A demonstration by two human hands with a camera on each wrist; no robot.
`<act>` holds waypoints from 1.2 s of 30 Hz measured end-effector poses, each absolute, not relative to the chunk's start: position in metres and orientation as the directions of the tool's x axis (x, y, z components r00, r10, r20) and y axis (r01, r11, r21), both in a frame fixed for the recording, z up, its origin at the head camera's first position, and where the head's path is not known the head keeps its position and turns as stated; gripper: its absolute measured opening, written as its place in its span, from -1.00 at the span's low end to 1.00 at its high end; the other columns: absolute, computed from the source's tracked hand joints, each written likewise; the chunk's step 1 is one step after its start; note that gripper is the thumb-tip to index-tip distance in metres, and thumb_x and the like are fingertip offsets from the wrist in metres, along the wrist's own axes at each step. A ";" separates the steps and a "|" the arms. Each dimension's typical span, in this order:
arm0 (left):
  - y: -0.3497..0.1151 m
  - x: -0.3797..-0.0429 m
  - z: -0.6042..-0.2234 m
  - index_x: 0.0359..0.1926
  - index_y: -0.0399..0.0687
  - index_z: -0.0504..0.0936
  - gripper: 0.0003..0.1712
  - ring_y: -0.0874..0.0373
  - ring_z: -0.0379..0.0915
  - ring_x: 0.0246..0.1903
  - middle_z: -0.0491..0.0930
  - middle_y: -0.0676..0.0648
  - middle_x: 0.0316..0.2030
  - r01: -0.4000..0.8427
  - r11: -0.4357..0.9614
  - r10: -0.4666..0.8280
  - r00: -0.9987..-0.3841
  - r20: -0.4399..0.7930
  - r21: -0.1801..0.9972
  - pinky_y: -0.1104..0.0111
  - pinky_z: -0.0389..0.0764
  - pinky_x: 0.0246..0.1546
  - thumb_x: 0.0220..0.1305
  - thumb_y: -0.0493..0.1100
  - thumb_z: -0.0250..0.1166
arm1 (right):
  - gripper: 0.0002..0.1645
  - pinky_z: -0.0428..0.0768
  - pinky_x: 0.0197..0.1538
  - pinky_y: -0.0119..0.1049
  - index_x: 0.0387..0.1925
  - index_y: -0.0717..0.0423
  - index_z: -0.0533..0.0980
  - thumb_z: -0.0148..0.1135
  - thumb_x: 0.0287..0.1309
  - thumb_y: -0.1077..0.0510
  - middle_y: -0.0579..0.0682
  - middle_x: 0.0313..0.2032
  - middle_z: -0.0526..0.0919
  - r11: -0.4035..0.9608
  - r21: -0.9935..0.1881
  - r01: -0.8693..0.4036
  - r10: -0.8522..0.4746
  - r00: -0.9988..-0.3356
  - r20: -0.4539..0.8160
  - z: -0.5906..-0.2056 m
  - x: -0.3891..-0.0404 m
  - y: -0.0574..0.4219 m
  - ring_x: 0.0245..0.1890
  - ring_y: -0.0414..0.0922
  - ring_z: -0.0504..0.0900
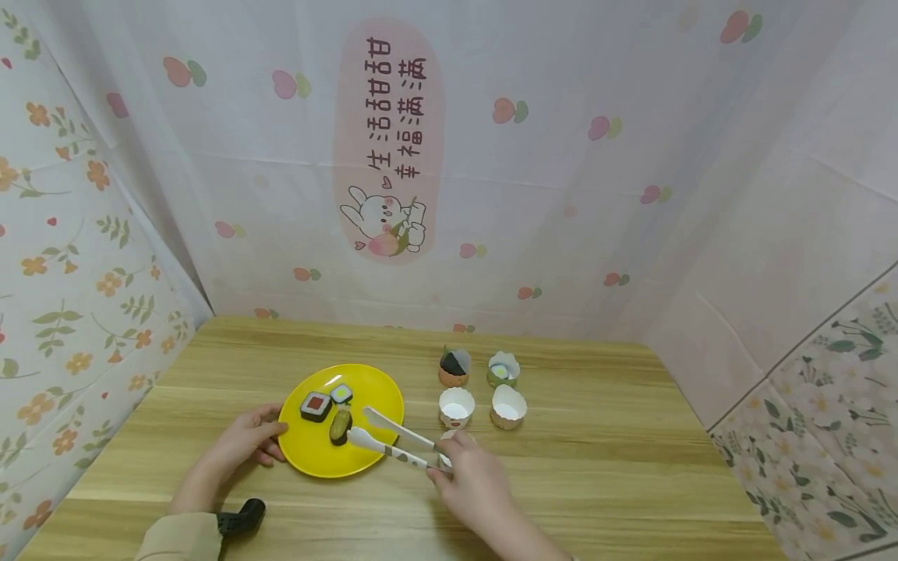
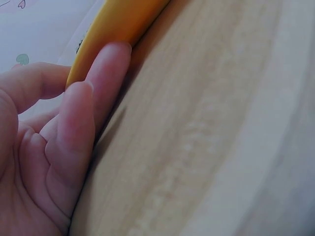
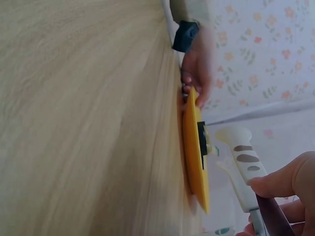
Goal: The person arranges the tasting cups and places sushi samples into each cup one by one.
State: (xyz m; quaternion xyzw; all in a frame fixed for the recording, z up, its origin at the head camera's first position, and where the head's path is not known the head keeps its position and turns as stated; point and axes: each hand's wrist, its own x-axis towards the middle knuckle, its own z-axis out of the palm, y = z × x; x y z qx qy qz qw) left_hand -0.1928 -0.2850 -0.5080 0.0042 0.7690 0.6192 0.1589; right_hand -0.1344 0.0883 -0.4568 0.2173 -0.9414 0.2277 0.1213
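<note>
The yellow plate (image 1: 302, 458) lies on the table, bearing a sushi roll with a red centre (image 1: 316, 406), a smaller roll with a green and yellow centre (image 1: 341, 393) and an oval-topped sushi piece (image 1: 341, 428). At its left rim, my left hand (image 1: 245, 438) pinches the edge, thumb above and fingers against the underside (image 2: 114, 61). My right hand (image 1: 479, 477) grips white tongs (image 1: 410, 458) with brown stripes. Their tips are spread over the plate's right part, with nothing between them, close beside the oval-topped piece.
Right of the plate stand several paper cups. A dark triangular piece (image 1: 452, 363) sits in the orange cup (image 1: 453, 380), and a small roll (image 1: 500, 372) in the green cup (image 1: 510, 382). My right hand partly hides the nearest cup (image 1: 463, 439). Patterned cloth (image 1: 561, 234) hangs behind the table.
</note>
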 end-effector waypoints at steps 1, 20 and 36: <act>-0.285 -0.193 -0.508 0.36 -0.57 -0.03 -0.26 0.01 0.59 -0.50 0.62 -0.16 -0.39 -0.188 0.235 0.205 -0.949 -0.238 0.953 0.36 0.62 -0.53 0.40 -0.19 0.08 | -0.64 0.32 -0.59 -0.44 -0.21 0.13 0.64 0.49 -0.08 0.09 -0.13 -0.35 0.51 0.802 -0.378 -0.463 -0.354 -0.878 0.323 -0.457 -0.134 0.087 -0.57 -0.32 0.35; -0.285 -0.193 -0.508 0.37 -0.56 -0.03 -0.26 0.01 0.59 -0.51 0.62 -0.16 -0.42 -0.185 0.247 0.202 -0.950 -0.237 0.951 0.35 0.63 -0.52 0.41 -0.17 0.08 | -0.66 0.40 -0.57 -0.41 -0.23 0.13 0.64 0.47 -0.06 0.07 -0.12 -0.35 0.53 0.821 -0.359 -0.444 -0.341 -0.886 0.315 -0.459 -0.129 0.066 -0.55 -0.25 0.45; -0.285 -0.192 -0.507 0.36 -0.56 -0.02 -0.27 0.01 0.59 -0.51 0.62 -0.16 -0.43 -0.184 0.254 0.202 -0.950 -0.238 0.950 0.34 0.62 -0.53 0.41 -0.18 0.08 | -0.68 0.39 -0.60 -0.37 -0.29 0.19 0.63 0.47 -0.07 0.07 -0.10 -0.44 0.49 0.861 -0.319 -0.396 -0.312 -0.907 0.284 -0.460 -0.125 0.047 -0.59 -0.21 0.46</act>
